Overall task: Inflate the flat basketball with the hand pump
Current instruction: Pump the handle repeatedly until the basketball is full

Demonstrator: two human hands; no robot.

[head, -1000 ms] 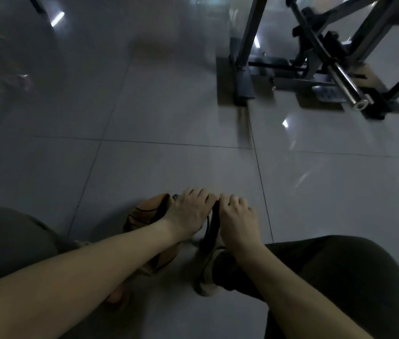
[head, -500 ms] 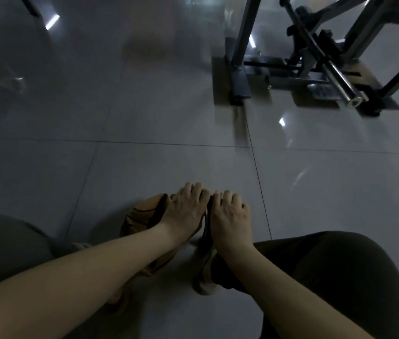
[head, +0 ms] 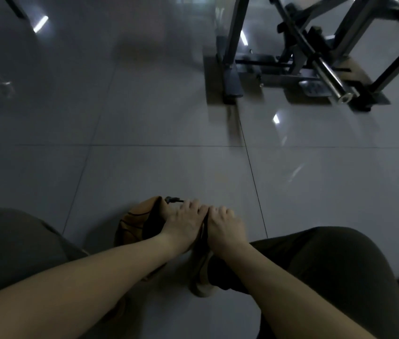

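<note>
"Orange basketball point(head: 137, 222): where does it lie?"

"On the grey tiled floor point(head: 144, 118), slack and folded, just left of the hands. The left hand point(head: 183, 225) overlaps its right edge. A thin dark hose tip point(head: 172, 199) shows at the ball's top, by the left fingertips."

"And the grip?"

"Both hands are knuckles-up, with the fingers curled down over the top of the hand pump point(head: 204, 231). The right hand point(head: 225, 227) is pressed against the left. Only a dark sliver of the pump shows between them."

"What differs from before?"

"A second ago a gap stood between the hands and more of the dark handle showed. Now they touch. Half a second ago the fingertips reached above the ball's top edge. Now they sit about level with it, so the hands have come down a little."

"What hems them in?"

"The right leg point(head: 328, 265), in dark trousers, lies just beside the right forearm. The left leg point(head: 10, 241) is off to the left, with a strip of floor between it and the ball. A tan shoe point(head: 203, 287) sits under the wrists, and the pump's lower end is hidden there."

"And the open room?"

"Bare tiles run ahead of the fingertips and away to the left. A metal frame point(head: 316, 52) with a steel bar point(head: 333, 81) stands well apart at the upper right. The shapes at the left margin are too blurred to tell."
</note>
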